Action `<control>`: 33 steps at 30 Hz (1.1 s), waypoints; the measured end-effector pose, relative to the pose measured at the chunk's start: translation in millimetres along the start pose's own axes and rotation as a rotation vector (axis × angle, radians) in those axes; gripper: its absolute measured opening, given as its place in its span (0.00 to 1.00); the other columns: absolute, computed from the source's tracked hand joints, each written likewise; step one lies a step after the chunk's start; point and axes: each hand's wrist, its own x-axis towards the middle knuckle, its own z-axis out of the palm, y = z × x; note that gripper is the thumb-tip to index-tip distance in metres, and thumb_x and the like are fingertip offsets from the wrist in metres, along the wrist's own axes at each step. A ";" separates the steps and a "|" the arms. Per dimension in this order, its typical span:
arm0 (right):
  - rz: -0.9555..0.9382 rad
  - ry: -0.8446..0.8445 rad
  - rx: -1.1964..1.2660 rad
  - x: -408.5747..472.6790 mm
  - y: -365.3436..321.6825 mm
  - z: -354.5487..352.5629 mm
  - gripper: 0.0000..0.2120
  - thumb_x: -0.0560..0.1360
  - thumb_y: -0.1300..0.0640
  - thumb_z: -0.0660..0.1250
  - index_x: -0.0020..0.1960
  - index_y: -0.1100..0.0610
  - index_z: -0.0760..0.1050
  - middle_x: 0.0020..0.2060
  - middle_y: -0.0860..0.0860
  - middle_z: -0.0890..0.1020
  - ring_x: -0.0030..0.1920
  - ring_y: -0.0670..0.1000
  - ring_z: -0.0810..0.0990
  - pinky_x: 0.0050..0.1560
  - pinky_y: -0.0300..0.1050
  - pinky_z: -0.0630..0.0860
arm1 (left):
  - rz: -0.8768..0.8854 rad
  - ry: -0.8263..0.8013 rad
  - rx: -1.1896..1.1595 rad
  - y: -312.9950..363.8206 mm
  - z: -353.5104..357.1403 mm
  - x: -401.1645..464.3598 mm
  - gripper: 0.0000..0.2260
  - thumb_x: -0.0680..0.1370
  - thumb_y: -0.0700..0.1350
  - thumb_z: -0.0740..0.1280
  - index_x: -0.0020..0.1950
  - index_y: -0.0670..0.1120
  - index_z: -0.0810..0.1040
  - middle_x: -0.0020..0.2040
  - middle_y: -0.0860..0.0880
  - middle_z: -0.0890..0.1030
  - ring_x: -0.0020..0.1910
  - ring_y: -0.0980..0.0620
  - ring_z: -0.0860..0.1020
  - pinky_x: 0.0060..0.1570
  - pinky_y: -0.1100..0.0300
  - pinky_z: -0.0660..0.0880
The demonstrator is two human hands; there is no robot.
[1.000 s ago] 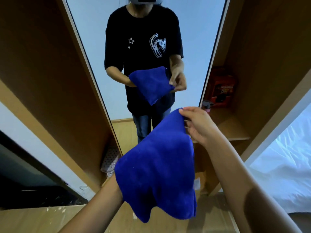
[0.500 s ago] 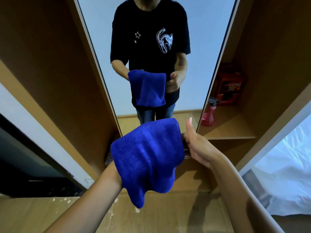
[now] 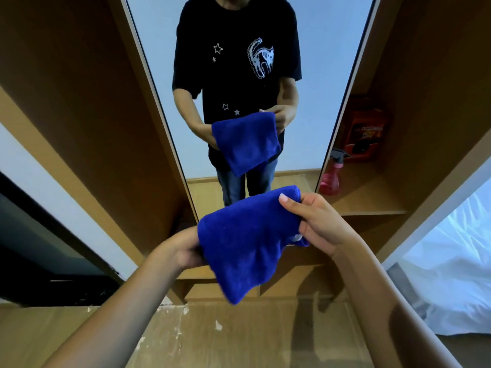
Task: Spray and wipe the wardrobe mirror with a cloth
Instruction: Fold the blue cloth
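Cloth (image 3: 247, 240): one, blue, folded, held up in front of the mirror's lower edge, lower corner hanging free.
Left hand (image 3: 183, 251): grips the cloth's left edge, fingers curled and hidden behind the fabric.
Right hand (image 3: 316, 221): pinches the cloth's upper right corner, thumb on top.
Mirror (image 3: 313, 83): one, tall, upright between two wooden wardrobe panels; reflects the person and the cloth.
Bottle (image 3: 330, 173): one, pink sprayer, upright at the shelf's left edge, just beside the mirror.
Box (image 3: 365, 131): one, orange, at the back of the same shelf (image 3: 372, 197).
Bedding (image 3: 449, 274): white, at far right.
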 end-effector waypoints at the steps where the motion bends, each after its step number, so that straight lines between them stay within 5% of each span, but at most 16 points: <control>1: -0.015 0.035 -0.032 1.0 -0.8 -2.1 0.13 0.76 0.57 0.66 0.54 0.65 0.79 0.53 0.63 0.83 0.57 0.59 0.82 0.56 0.49 0.79 | 0.002 -0.091 -0.048 -2.3 -3.7 0.4 0.07 0.76 0.38 0.63 0.53 0.40 0.76 0.42 0.40 0.81 0.41 0.46 0.79 0.36 0.55 0.77; 4: -0.027 0.101 -0.118 0.8 -8.0 -10.1 0.12 0.77 0.56 0.66 0.54 0.64 0.79 0.52 0.62 0.83 0.56 0.59 0.82 0.57 0.51 0.79 | 0.082 -0.166 -0.181 -6.4 -9.1 3.7 0.14 0.79 0.45 0.60 0.62 0.41 0.75 0.49 0.40 0.83 0.50 0.46 0.82 0.52 0.51 0.75; 7: -0.036 0.095 -0.250 -0.2 -18.0 -17.8 0.12 0.77 0.59 0.67 0.58 0.64 0.78 0.53 0.59 0.84 0.56 0.57 0.82 0.59 0.54 0.77 | 0.307 -0.128 -0.097 -5.8 -4.8 9.0 0.18 0.80 0.53 0.61 0.63 0.42 0.74 0.57 0.43 0.82 0.58 0.47 0.79 0.56 0.49 0.74; 12: -0.049 0.117 -0.548 6.4 -32.9 -24.9 0.13 0.74 0.64 0.70 0.59 0.58 0.78 0.52 0.52 0.85 0.54 0.51 0.83 0.58 0.56 0.79 | 0.634 -0.012 -0.043 4.2 7.8 3.4 0.19 0.67 0.38 0.72 0.55 0.41 0.72 0.42 0.45 0.82 0.50 0.45 0.81 0.53 0.49 0.77; 16: -0.084 0.187 -0.757 12.9 -45.2 -22.0 0.11 0.76 0.61 0.69 0.59 0.56 0.79 0.50 0.48 0.84 0.52 0.48 0.83 0.50 0.43 0.81 | 0.689 0.033 -0.055 15.3 16.5 1.6 0.25 0.68 0.36 0.73 0.63 0.47 0.73 0.53 0.43 0.83 0.53 0.48 0.82 0.52 0.52 0.79; 18: -0.104 0.264 -0.849 17.7 -48.7 -21.1 0.12 0.75 0.58 0.71 0.58 0.57 0.79 0.49 0.49 0.83 0.50 0.49 0.82 0.44 0.38 0.79 | 0.743 0.092 0.057 19.4 19.4 0.3 0.23 0.70 0.35 0.72 0.63 0.50 0.77 0.55 0.47 0.82 0.55 0.51 0.81 0.54 0.54 0.79; 22: -0.196 0.469 -0.810 24.0 -53.3 -19.8 0.14 0.71 0.56 0.75 0.54 0.59 0.81 0.47 0.52 0.84 0.48 0.52 0.83 0.48 0.49 0.82 | 0.975 0.280 0.428 28.1 22.7 -0.2 0.18 0.72 0.40 0.73 0.62 0.48 0.80 0.54 0.53 0.82 0.54 0.57 0.80 0.51 0.65 0.79; 26: -0.345 0.525 -0.847 21.9 -62.7 -15.1 0.10 0.70 0.52 0.76 0.49 0.56 0.83 0.38 0.46 0.81 0.39 0.45 0.77 0.36 0.37 0.71 | 1.152 0.392 0.668 42.5 25.3 -6.8 0.15 0.75 0.43 0.71 0.62 0.47 0.80 0.53 0.54 0.81 0.52 0.59 0.77 0.47 0.77 0.73; 31: -0.414 0.452 -0.698 20.6 -77.8 -8.7 0.05 0.72 0.55 0.75 0.47 0.52 0.82 0.52 0.43 0.81 0.51 0.41 0.78 0.55 0.40 0.75 | 1.343 0.421 0.890 64.5 28.0 -19.2 0.11 0.78 0.43 0.67 0.59 0.44 0.80 0.51 0.51 0.80 0.49 0.58 0.74 0.42 0.81 0.68; 33: -0.395 0.386 -0.585 19.8 -80.1 -7.9 0.05 0.73 0.57 0.73 0.49 0.54 0.82 0.49 0.49 0.85 0.51 0.46 0.83 0.58 0.48 0.79 | 1.356 0.413 0.908 70.6 28.8 -22.9 0.10 0.78 0.43 0.67 0.59 0.43 0.79 0.51 0.50 0.79 0.48 0.57 0.74 0.40 0.81 0.67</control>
